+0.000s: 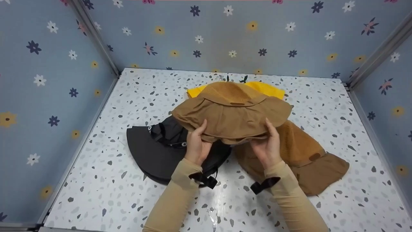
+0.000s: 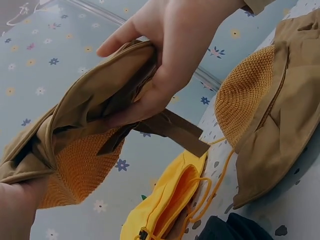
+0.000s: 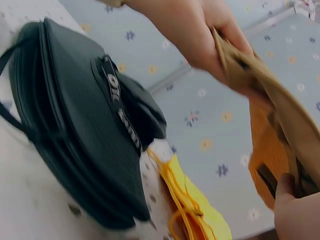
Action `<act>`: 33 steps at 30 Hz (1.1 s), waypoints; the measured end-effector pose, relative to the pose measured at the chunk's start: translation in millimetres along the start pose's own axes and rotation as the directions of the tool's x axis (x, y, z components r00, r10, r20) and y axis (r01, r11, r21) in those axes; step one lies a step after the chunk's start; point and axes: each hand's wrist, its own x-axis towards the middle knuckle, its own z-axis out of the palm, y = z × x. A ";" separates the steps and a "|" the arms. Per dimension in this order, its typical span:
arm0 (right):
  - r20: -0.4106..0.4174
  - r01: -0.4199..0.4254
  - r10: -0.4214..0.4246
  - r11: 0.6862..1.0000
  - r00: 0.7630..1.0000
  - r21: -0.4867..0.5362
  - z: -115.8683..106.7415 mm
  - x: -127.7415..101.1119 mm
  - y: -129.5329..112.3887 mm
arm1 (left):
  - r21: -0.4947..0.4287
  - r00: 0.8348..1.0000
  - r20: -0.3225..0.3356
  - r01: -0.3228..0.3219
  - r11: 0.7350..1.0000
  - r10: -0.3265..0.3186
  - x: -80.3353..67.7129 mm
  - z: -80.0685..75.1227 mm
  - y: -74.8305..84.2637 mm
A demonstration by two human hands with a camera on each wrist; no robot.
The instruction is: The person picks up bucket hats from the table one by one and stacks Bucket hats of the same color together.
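Nearest me, my left hand (image 1: 197, 146) and right hand (image 1: 268, 146) both pinch the near brim edge of a brown sun hat (image 1: 231, 116), thumbs on top and fingers curled under, holding it lifted above the speckled table (image 1: 96, 180). From the left wrist I see the fingers (image 2: 150, 100) wrapped tight round the folded brim, with a brown strap (image 2: 175, 131) hanging loose below. Under my left hand lies a black hat (image 1: 154, 151), flat on the table, its lettered band showing. To the right, partly under the lifted one, a second brown hat (image 1: 309, 161) rests on the table. Beyond them a yellow hat (image 1: 267, 88) peeks out, close to the flowered blue back wall (image 1: 206, 35).
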 end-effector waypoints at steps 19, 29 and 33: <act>0.010 -0.050 0.054 0.970 0.999 -0.237 -21.1 -5.2 -41.9 | -0.004 0.997 0.036 0.074 0.997 -0.074 -1.2 -8.4 3.2; 0.019 -0.036 0.043 0.962 0.999 -0.269 -32.9 -10.8 -44.4 | -0.038 0.992 0.067 0.110 0.993 -0.107 -3.3 -11.7 -2.0; 0.008 -0.020 0.023 0.958 1.000 -0.286 -34.6 -10.7 -46.0 | -0.029 0.991 0.069 0.114 0.993 -0.112 -2.8 -11.8 -2.7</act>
